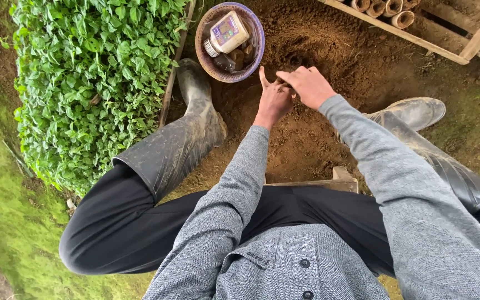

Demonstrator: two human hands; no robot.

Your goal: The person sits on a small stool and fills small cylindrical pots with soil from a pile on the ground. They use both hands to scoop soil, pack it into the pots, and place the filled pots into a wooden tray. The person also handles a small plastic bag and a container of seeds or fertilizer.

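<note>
While the person sits on a low wooden stool (329, 182) with muddy rubber boots spread apart, both hands meet over the mound of loose brown soil (329, 61) in front: the left hand (273, 103) is cupped with its thumb sticking up, and the right hand (308, 84) has its fingers pinched down into that palm, though what's between them is too small to tell. Just beside the left hand sits a woven basket (255, 47) with a white jar (227, 32) in it, next to a dense bed of green seedlings (90, 83).
</note>
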